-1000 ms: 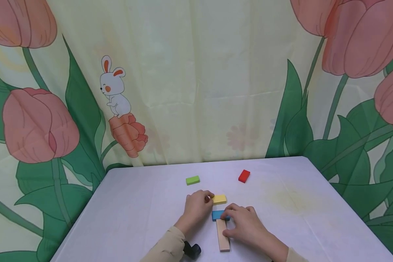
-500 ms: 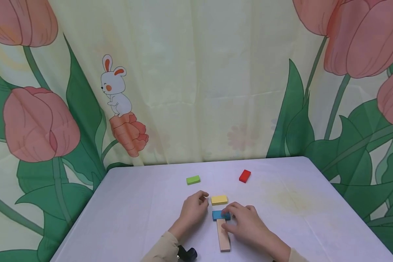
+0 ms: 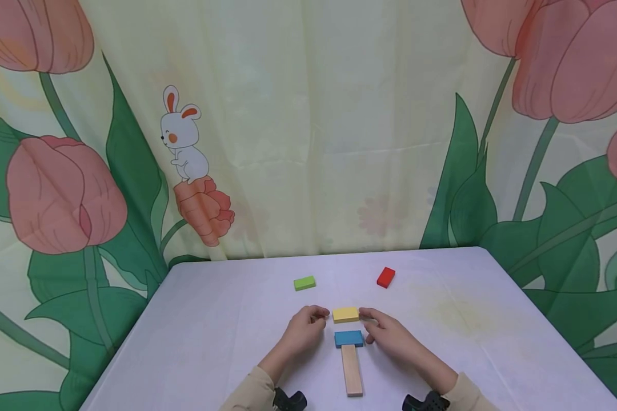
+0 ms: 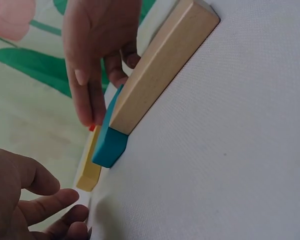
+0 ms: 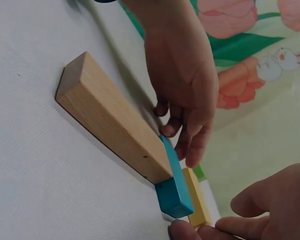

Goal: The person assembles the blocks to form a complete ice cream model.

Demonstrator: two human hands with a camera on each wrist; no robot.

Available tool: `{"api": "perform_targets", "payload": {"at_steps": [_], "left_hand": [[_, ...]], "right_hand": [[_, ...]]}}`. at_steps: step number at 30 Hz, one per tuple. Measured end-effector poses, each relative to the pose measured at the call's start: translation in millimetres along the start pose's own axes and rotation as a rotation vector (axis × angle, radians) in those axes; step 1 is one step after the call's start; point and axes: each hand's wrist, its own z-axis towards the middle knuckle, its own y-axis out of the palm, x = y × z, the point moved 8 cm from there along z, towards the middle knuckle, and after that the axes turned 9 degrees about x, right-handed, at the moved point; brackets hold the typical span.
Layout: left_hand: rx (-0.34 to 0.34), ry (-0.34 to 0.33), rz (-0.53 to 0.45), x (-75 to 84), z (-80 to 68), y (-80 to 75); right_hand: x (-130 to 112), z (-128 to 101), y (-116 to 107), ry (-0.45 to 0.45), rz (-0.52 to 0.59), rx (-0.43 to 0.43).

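A plain wooden block (image 3: 352, 371) lies lengthwise on the table, its far end against a blue block (image 3: 349, 339) set crosswise. Beyond the blue block, across a narrow gap, lies a yellow block (image 3: 345, 314), parallel to it. My left hand (image 3: 303, 331) is just left of the yellow block, fingers loosely bent and holding nothing. On the other side, my right hand (image 3: 393, 338) has its index fingertip right at the yellow block's right end, while its lower fingers are beside the blue block (image 5: 174, 192). Neither hand grips a block.
A green block (image 3: 304, 283) lies farther back on the left, a red block (image 3: 385, 277) farther back on the right. White cloth covers the table (image 3: 211, 331). Behind its far edge hangs a curtain (image 3: 308, 142) printed with tulips and a rabbit.
My right hand has left the blue and wooden blocks and moved forward to the yellow block's right end. My left hand has drawn slightly left, off the yellow block. The blocks stay put.
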Motion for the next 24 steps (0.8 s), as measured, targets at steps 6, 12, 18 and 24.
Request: {"api": "perform_targets", "payload": {"at_steps": [6,12,18,24], "left_hand": [[0.008,0.007,-0.01,5.5,-4.0,-1.3],[-0.04,0.009,-0.052,12.0,-9.9,1.7],[-0.043,0.019,-0.068,14.8,-12.2,-0.8],[-0.054,0.019,-0.092,13.3,-14.9,-2.6]], "right_hand": [[-4,2,0,-0.018,0.023,-0.029],[-3,2,0,-0.01,0.035,-0.044],[-4,2,1,-0.015,0.047,-0.045],[-3,0,2,-0.011,0.035,-0.048]]}}
